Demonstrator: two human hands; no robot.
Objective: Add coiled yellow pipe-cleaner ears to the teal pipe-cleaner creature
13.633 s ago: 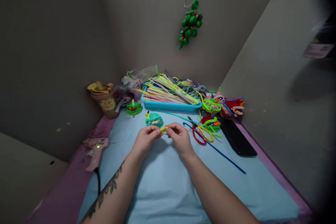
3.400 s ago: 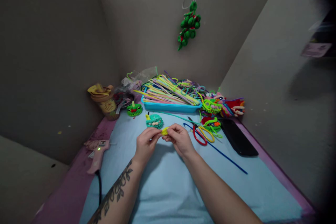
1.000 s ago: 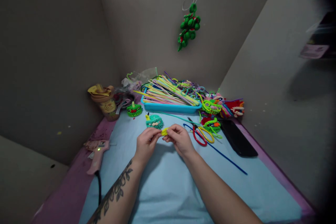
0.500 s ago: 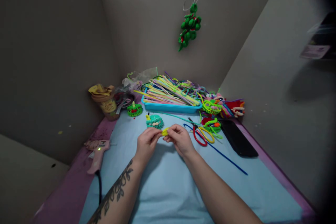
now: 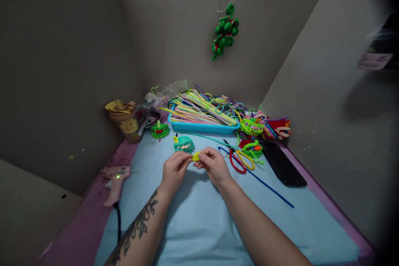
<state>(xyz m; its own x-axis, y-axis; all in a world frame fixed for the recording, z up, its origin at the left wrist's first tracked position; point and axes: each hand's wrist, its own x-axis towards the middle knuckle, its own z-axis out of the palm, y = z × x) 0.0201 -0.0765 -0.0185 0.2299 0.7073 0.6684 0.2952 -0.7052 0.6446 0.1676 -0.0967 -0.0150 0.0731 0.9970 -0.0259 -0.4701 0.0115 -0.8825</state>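
Observation:
My left hand (image 5: 174, 169) and my right hand (image 5: 213, 165) meet over the light blue mat (image 5: 199, 224), both pinching a small yellow pipe-cleaner piece (image 5: 196, 156) between their fingertips. Just beyond my fingers lies a teal fuzzy figure (image 5: 183, 144). Red and yellow handled scissors (image 5: 239, 159) and a long dark blue pipe cleaner (image 5: 264, 185) lie right of my right hand.
A blue tray (image 5: 202, 126) heaped with coloured pipe cleaners stands at the back. A green frog figure (image 5: 160, 129), a tan cup (image 5: 125, 119), a pink glue gun (image 5: 114, 178) at left, a black phone (image 5: 282, 163) and bright craft figures (image 5: 264, 126) at right. A green ornament (image 5: 225, 31) hangs on the wall.
Almost nothing differs: both hands stay pinched on the yellow piece at the same spot, with only tiny finger shifts and slight camera sway.

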